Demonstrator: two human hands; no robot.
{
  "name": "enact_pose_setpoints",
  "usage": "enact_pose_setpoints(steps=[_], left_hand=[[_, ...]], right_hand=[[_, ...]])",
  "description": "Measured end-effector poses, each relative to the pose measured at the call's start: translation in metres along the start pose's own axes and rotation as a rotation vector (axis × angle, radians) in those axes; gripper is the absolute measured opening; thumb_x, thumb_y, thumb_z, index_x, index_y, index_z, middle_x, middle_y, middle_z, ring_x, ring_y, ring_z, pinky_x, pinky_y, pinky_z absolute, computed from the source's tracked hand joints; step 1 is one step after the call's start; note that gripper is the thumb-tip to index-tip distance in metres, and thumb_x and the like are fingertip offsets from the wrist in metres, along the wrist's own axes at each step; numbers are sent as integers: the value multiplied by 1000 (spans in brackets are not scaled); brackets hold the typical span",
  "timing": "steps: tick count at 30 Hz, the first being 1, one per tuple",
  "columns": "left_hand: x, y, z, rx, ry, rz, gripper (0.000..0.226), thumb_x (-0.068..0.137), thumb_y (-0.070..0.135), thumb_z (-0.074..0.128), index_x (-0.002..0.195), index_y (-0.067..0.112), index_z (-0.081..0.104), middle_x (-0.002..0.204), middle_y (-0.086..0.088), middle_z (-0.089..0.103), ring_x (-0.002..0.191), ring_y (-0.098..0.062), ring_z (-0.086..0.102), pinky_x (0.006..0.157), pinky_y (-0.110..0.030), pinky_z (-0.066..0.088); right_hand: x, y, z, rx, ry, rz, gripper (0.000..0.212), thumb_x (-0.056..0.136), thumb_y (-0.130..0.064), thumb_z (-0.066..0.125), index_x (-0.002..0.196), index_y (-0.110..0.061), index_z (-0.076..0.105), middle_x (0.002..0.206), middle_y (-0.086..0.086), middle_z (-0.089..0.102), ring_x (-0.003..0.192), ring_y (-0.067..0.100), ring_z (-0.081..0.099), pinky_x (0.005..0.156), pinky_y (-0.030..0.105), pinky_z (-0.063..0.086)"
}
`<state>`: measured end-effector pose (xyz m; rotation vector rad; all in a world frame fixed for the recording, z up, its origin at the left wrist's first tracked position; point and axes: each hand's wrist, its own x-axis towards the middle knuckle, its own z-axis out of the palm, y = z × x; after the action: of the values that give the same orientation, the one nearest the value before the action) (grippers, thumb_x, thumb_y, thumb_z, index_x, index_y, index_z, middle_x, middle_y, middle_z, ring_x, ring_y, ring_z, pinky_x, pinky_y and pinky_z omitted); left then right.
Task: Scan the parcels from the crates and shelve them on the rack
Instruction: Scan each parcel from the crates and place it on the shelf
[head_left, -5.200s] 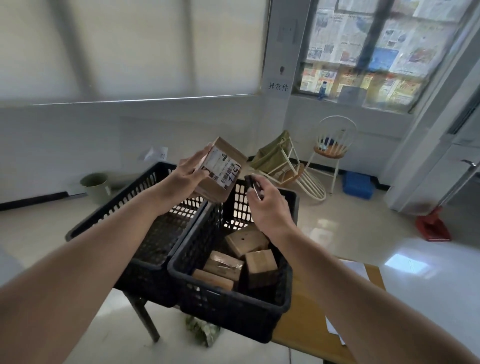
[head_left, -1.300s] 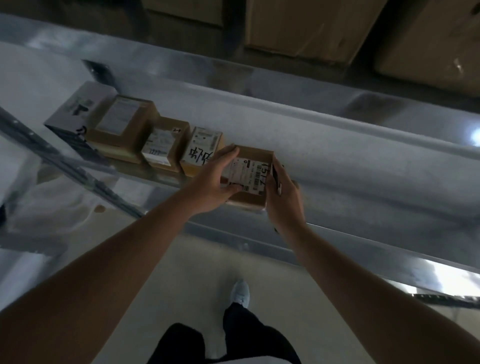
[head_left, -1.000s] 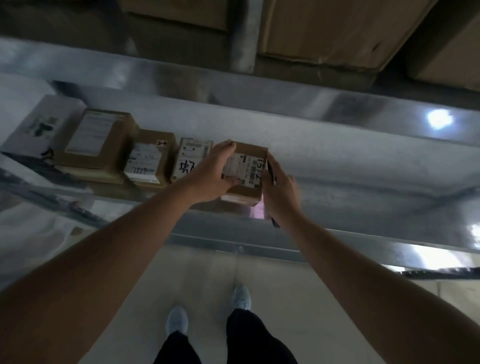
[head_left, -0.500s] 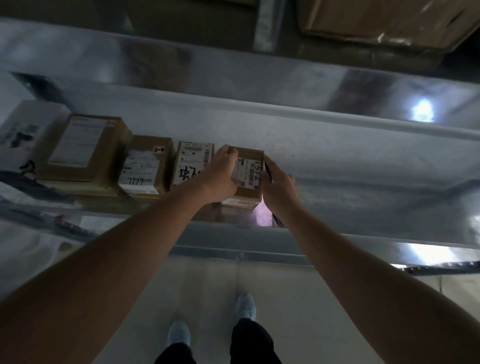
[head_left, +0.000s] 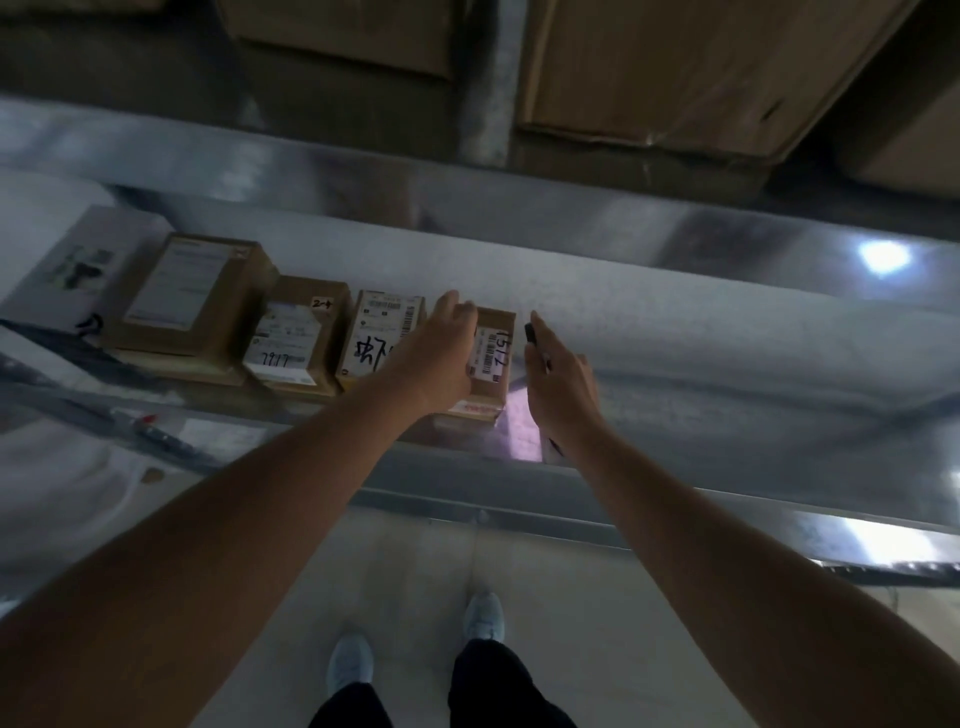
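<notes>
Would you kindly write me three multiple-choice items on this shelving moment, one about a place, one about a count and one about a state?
1. Where in the row on the shelf is the parcel marked 1512?
A. at the right end
B. at the left end
C. in the middle

2. How many parcels stand in that row?
A. three
B. five
C. eight

3. What is the right hand doing?
A. pressing flat on the parcel marked 1512
B. lying open on the shelf
C. holding a dark pen just right of that parcel

Answers:
1 A, as bare shelf lies to its right and the left hand rests on it.
2 B, counting the white box, three brown cartons and this one.
3 C, as the pen tip shows above the fingers, apart from the parcel.
</notes>
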<state>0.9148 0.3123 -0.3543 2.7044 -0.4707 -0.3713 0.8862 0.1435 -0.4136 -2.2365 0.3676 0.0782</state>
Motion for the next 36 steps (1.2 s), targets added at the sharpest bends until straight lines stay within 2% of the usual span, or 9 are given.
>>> enact_pose_setpoints(steps=[3, 5, 7, 13, 20, 25, 32, 36], left_hand=[[-16, 5, -13, -1, 14, 33, 67, 95, 7, 68, 154, 2, 37, 160, -15, 35, 136, -38, 52, 108, -47, 51], [-30, 8, -20, 8, 26, 46, 62, 98, 10, 65, 154, 2, 38, 156, -14, 42, 133, -36, 56, 108, -45, 53], [-46, 10, -26, 44, 29, 70, 65, 101, 14, 62, 158, 3, 33, 159, -12, 41, 136, -35, 54, 111, -45, 50], [-106, 16, -38, 154, 63, 160, 59, 106, 23, 52, 160, 7, 34, 161, -10, 42, 133, -32, 58, 106, -45, 54], [-195, 40, -57, 177, 116, 354, 64, 108, 41, 50, 162, 14, 32, 168, -6, 34, 142, -31, 50, 112, -50, 48], [-265, 91, -68, 191, 112, 502, 68, 108, 45, 46, 165, 15, 26, 172, -6, 25, 152, -31, 36, 118, -52, 40], [-339, 203, -67, 178, 112, 714, 64, 108, 39, 49, 163, 14, 31, 169, -4, 30, 145, -32, 45, 112, -49, 45], [-374, 285, -43, 190, 103, 828, 64, 108, 39, 49, 164, 14, 30, 170, -4, 29, 147, -30, 43, 114, -48, 43]], right_hand=[[-16, -5, -17, -59, -20, -18, 51, 115, -40, 42, 164, -42, 33, 138, 12, 63, 108, 34, 64, 90, 51, 58], [-29, -9, -27, -131, -23, -48, 50, 114, -43, 42, 163, -43, 35, 132, 14, 62, 103, 31, 63, 88, 47, 57], [-45, -13, -37, -200, -8, -70, 49, 112, -47, 42, 161, -45, 38, 125, 13, 58, 98, 28, 60, 86, 41, 54], [-114, -27, -57, -361, 34, -118, 49, 111, -47, 43, 159, -51, 36, 136, 15, 55, 112, 37, 60, 99, 50, 53], [-245, -47, -80, -383, 199, -96, 50, 110, -47, 45, 158, -54, 36, 140, 12, 54, 116, 41, 60, 97, 47, 53], [-346, -51, -110, -359, 325, -26, 51, 109, -48, 47, 158, -54, 37, 142, 15, 53, 119, 45, 59, 103, 52, 52], [-463, -23, -183, -323, 503, 80, 49, 109, -50, 46, 157, -57, 34, 135, 15, 55, 116, 44, 60, 100, 53, 53], [-523, 18, -235, -320, 623, 139, 48, 109, -47, 48, 156, -55, 41, 132, 17, 57, 112, 44, 61, 96, 47, 53]])
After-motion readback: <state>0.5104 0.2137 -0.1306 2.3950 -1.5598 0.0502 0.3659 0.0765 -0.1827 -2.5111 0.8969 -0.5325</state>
